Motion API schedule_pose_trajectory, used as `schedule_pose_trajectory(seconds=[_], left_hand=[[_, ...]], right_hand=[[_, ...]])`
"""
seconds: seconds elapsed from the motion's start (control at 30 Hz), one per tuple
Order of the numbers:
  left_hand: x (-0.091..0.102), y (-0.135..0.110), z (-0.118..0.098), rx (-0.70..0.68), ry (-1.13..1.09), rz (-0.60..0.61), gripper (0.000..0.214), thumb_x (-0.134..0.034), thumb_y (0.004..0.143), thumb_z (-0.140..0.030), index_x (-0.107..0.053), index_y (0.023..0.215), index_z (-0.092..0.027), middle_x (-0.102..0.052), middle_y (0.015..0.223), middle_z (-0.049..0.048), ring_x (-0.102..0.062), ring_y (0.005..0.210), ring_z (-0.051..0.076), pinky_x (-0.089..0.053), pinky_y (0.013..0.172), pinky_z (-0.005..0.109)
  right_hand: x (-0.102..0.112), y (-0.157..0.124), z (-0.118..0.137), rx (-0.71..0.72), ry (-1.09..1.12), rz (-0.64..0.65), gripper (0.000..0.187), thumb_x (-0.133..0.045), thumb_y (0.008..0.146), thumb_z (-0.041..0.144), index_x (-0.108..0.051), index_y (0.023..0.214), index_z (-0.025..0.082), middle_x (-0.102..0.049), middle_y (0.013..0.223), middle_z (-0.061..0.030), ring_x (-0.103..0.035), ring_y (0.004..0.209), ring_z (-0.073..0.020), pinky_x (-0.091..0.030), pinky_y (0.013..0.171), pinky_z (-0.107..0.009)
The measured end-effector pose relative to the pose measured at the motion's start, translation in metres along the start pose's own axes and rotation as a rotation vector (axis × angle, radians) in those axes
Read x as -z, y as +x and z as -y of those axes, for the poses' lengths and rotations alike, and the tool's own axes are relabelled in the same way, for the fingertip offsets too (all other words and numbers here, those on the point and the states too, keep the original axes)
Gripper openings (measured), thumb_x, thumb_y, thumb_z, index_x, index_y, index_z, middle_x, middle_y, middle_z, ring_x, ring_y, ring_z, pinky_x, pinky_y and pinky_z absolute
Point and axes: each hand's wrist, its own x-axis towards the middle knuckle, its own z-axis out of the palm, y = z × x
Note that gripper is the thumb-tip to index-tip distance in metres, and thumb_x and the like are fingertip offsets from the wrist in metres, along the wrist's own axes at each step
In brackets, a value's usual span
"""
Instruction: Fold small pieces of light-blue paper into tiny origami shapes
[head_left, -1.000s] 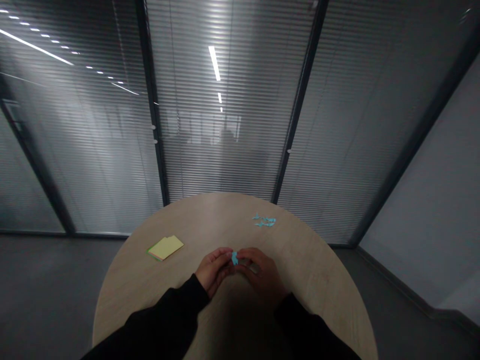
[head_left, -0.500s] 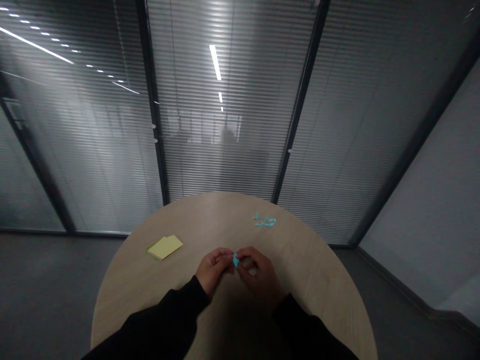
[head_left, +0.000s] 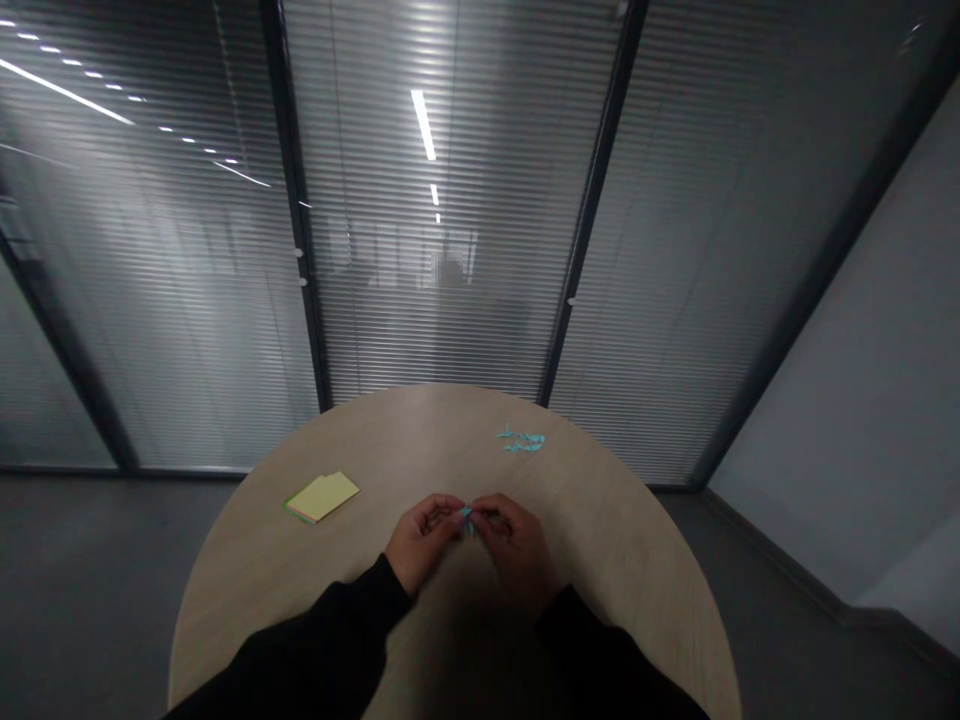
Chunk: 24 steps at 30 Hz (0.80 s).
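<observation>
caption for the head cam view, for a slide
Left hand and right hand pinch blue paper over a round table, near sticky notes and blue scraps

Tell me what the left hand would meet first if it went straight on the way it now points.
The left hand would meet the small light-blue paper piece first: its fingers already touch it. Next in line looks to be the right hand, though depth is hard to judge here.
</observation>
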Motion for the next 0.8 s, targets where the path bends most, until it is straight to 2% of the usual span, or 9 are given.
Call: schedule_pose_trajectory(seconds=[0.13,0.43,0.53,0.67,0.73,0.8], left_hand=[[0.001,-0.001,0.001,-0.025,0.037,0.021,0.038,-0.083,0.069,-0.039,-0.066,0.094,-0.016,-0.067,0.080,0.0014,-0.059,0.071,0.012,-0.045,0.071,0.026],[0.000,-0.001,0.003,-0.065,0.101,-0.014,0.033,-0.078,0.073,-0.044,-0.067,0.087,-0.015,-0.066,0.076,0.0021,-0.059,0.070,0.014,-0.045,0.067,0.027],[-0.002,-0.002,0.000,-0.078,0.134,-0.036,0.032,-0.077,0.074,-0.043,-0.067,0.085,-0.015,-0.066,0.075,0.0026,-0.059,0.069,0.014,-0.046,0.067,0.028],[-0.003,-0.001,0.001,-0.097,0.100,-0.046,0.034,-0.077,0.074,-0.042,-0.065,0.092,-0.016,-0.067,0.081,0.0040,-0.061,0.075,0.016,-0.048,0.072,0.029],[-0.002,0.000,0.004,-0.105,0.060,-0.043,0.037,-0.076,0.075,-0.043,-0.063,0.096,-0.016,-0.066,0.083,0.0041,-0.062,0.077,0.016,-0.048,0.072,0.029],[-0.002,0.001,0.006,-0.110,0.045,-0.033,0.038,-0.076,0.075,-0.044,-0.061,0.097,-0.016,-0.065,0.081,0.0032,-0.060,0.074,0.015,-0.046,0.069,0.027]], right_hand=[[0.000,0.000,0.002,0.025,0.008,0.005,0.012,-0.061,0.088,0.028,-0.069,0.092,0.021,-0.071,0.091,-0.0046,-0.067,0.081,-0.0178,-0.054,0.069,-0.026],[-0.001,0.000,0.004,0.084,0.065,-0.002,0.009,-0.061,0.087,0.026,-0.068,0.086,0.020,-0.068,0.090,-0.0052,-0.066,0.083,-0.0178,-0.055,0.070,-0.027],[-0.006,-0.001,-0.001,-0.019,0.137,-0.020,0.012,-0.064,0.086,0.032,-0.066,0.087,0.020,-0.068,0.086,-0.0051,-0.066,0.080,-0.0182,-0.055,0.071,-0.029],[-0.015,-0.001,-0.008,-0.214,0.329,-0.066,0.029,-0.072,0.078,0.039,-0.063,0.096,0.019,-0.069,0.089,-0.0058,-0.066,0.080,-0.0185,-0.054,0.071,-0.029],[-0.017,-0.001,-0.008,-0.305,0.383,-0.028,0.031,-0.071,0.078,0.042,-0.064,0.096,0.018,-0.068,0.086,-0.0051,-0.064,0.074,-0.0171,-0.052,0.067,-0.028],[-0.016,-0.001,-0.005,-0.344,0.381,0.027,0.029,-0.069,0.079,0.044,-0.065,0.088,0.016,-0.066,0.074,-0.0027,-0.060,0.066,-0.0152,-0.048,0.063,-0.027]])
